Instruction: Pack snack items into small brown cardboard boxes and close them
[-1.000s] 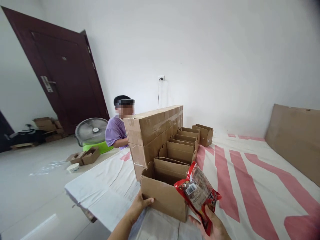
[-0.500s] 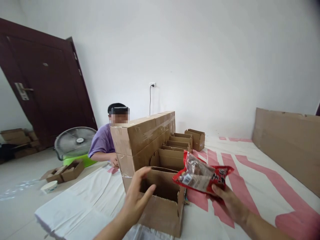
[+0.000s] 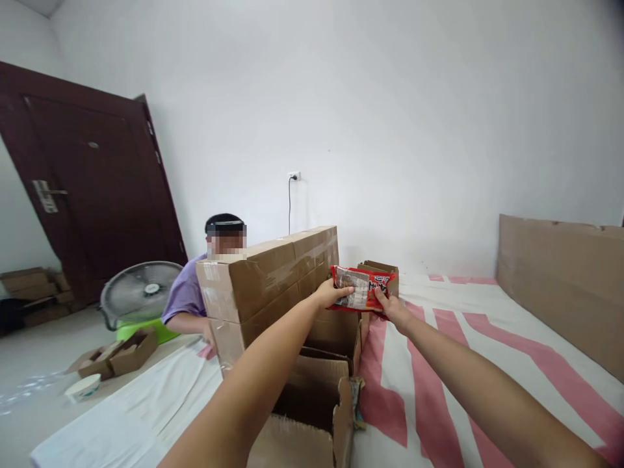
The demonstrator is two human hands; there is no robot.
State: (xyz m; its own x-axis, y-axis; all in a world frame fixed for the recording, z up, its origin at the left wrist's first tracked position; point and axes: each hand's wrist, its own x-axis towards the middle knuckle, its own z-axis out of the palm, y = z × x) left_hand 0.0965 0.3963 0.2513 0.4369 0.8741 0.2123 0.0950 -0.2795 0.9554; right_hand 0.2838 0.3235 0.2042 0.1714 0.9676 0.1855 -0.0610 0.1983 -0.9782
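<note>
A red snack packet with a clear window and dark lettering is stretched between both hands, above a row of open cardboard boxes. My left hand grips its left end, thumb across the front. On the right end, my right hand is closed with the thumb pressed on the red part. Nearest me stands an open box, dark inside, its contents not visible. The boxes behind the packet are partly hidden by it and by my hands.
Stacked, taped cartons form a wall left of the open boxes. Behind it sits a person in a purple shirt. A fan and small boxes are at left. A cardboard panel stands at right on the pink-striped sheet.
My right hand has carried the packet forward and slightly left. My left hand, open over the nearest box before, has reached forward and taken hold of the packet's left end.
</note>
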